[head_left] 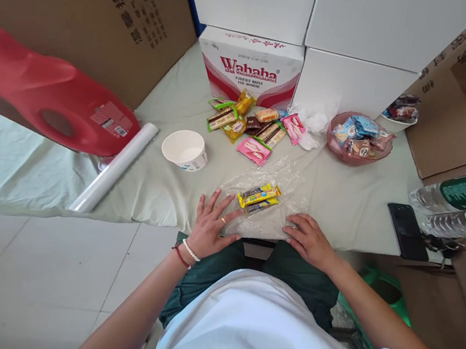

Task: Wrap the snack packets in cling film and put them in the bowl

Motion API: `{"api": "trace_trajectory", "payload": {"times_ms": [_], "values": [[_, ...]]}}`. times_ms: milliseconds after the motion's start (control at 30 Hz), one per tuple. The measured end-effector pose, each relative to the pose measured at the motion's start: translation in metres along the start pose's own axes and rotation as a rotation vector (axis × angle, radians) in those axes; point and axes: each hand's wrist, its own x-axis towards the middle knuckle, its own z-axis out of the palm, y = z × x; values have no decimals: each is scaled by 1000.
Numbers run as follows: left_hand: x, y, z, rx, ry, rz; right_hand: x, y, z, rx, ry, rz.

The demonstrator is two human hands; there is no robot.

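A clear plastic bag [276, 189] lies flat on the pale green cloth in front of me, with a few yellow snack bars [258, 196] inside it. My left hand [211, 226] rests open, fingers spread, on the bag's left edge. My right hand [309, 239] lies palm down on the bag's right corner, fingers curled and pressing the plastic.
Further back lie several wrapped snacks [251, 125], a white paper bowl [185, 149], a pink bowl of sweets [360, 138] and a Wahaha carton [249, 65]. A red jug [50, 96] and a film roll [114, 167] sit left; a phone [406, 230] and bottles [460, 207] right.
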Motion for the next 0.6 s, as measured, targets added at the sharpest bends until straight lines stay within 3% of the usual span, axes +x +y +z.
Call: {"api": "trace_trajectory", "payload": {"times_ms": [133,300,500,600], "values": [[9,-2,4,-147,63,-70,23,7,-15,107,31,-99],[22,-15,16,-346,246,-222,86,25,-56,85,-64,-138],[37,-20,33,-288,487,-478,179,38,-75,-209,-264,98],[38,-20,36,-220,527,-535,215,30,-69,-327,-228,101]]}}
